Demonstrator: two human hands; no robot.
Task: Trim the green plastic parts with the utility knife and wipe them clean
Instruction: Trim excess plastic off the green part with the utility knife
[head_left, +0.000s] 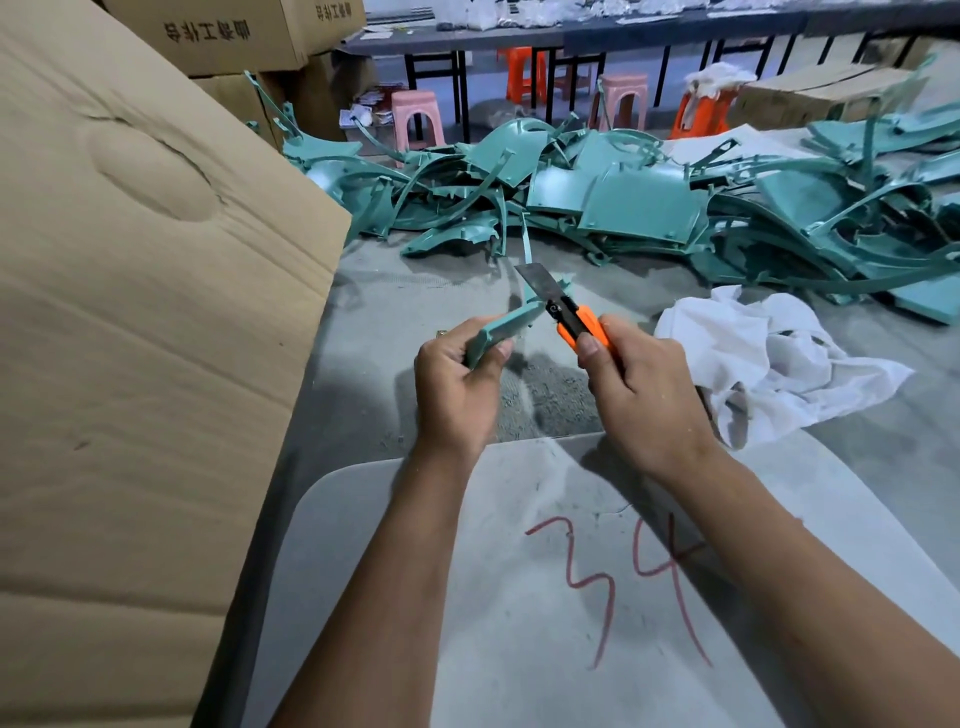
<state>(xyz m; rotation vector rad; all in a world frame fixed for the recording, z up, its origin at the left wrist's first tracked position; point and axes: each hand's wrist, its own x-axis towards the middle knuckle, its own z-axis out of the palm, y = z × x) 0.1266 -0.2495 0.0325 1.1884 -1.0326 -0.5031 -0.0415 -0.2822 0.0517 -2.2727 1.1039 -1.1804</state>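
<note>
- Your left hand (457, 379) grips a small green plastic part (501, 330), fingers and thumb curled round its near end, held in the air above the floor just past the far edge of the grey surface (519, 597).
- Your right hand (641, 384) is wrapped round the orange handle of the utility knife (569, 312), thumb on top; the bare blade points up and away and meets the far end of the part.
- Judge the part light and stiff, with smooth faces that could slip; take hold low, well back from the edge being cut, as you do now.
- The blade looks long and exposed, so keep your left fingers behind its path.
- The white cloth (769, 358) lies crumpled on the floor to your right, soft and easy to bunch for wiping.
- The pile of green parts (623, 197) sprawls on the floor beyond.
- A red handwritten "34" marks the surface; the cardboard boxes (234, 31) carry printed Chinese characters, seen upside down, which I cannot read surely.
</note>
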